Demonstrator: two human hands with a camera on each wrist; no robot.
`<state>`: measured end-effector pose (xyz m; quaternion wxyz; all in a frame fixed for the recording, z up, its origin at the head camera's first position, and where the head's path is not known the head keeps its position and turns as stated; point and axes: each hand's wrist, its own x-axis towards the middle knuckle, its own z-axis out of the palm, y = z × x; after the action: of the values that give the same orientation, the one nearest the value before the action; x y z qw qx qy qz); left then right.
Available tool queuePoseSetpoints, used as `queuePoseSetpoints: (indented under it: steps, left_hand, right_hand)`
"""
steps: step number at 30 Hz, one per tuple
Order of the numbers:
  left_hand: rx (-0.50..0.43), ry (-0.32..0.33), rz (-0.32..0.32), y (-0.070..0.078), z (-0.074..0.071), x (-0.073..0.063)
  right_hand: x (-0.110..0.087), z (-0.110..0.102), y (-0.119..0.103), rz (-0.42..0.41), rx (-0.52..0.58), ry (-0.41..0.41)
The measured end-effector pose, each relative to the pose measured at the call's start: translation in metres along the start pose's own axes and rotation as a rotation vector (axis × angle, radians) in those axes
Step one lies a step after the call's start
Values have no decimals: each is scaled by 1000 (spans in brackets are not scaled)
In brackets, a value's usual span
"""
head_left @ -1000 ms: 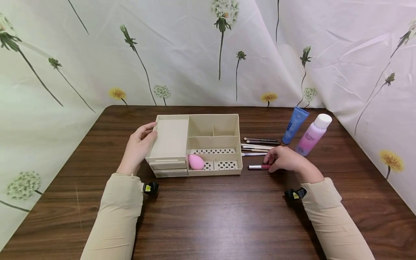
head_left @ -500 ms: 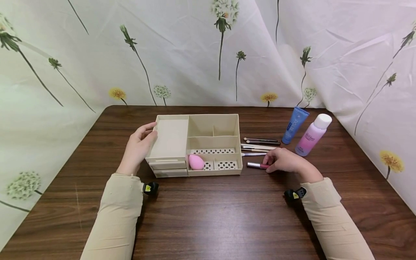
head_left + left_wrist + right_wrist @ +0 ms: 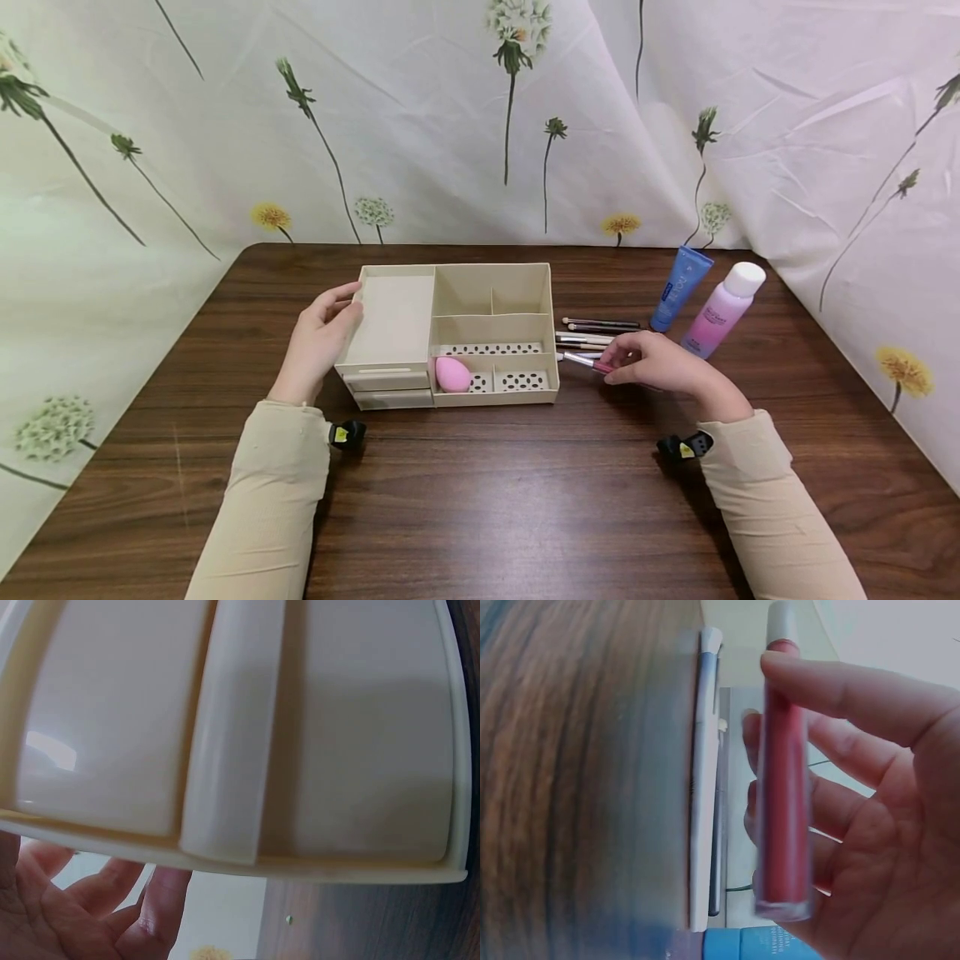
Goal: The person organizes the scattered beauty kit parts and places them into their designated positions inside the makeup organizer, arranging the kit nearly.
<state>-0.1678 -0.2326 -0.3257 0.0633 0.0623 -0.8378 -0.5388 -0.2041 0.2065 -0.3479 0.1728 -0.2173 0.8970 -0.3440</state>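
My right hand (image 3: 648, 362) pinches a lip gloss tube (image 3: 784, 802) between thumb and fingers. The tube is clear with red inside and has a silvery cap. In the head view it is held just right of the cream desktop organizer (image 3: 393, 321), its cap towards the compartments and overlapping a pale brush. My left hand (image 3: 318, 337) rests against the organizer's left side, thumb and fingertips at the upper edge. The left wrist view shows its fingers outside the wall, beside the drawer fronts (image 3: 375, 765). A pink makeup sponge (image 3: 453, 375) sits in the front-left small compartment.
Several makeup brushes (image 3: 600, 322) lie right of the organizer, some partly hidden by the right hand. Behind that hand stand a blue tube (image 3: 678, 292) and a pink bottle with a white cap (image 3: 723, 310). A floral cloth (image 3: 450, 125) hangs behind the wooden table (image 3: 480, 500).
The right hand has picked up the lip gloss from the table and moved it slightly up and left, towards the organizer. The left hand has stayed in place.
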Motion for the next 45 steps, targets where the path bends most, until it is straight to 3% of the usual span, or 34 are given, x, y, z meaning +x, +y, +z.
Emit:
queuePoseSetpoints:
  steps: [7, 20, 45]
  left_hand:
    - [3, -2, -11, -2, -2, -1]
    - [-11, -6, -15, -6, -5, -2]
    - [-23, -3, 4, -5, 0, 2]
  right_hand:
    - [-1, -3, -5, -8, -23, 24]
    - [3, 3, -33, -99, 51, 71]
    - [45, 25, -83, -166, 48, 110]
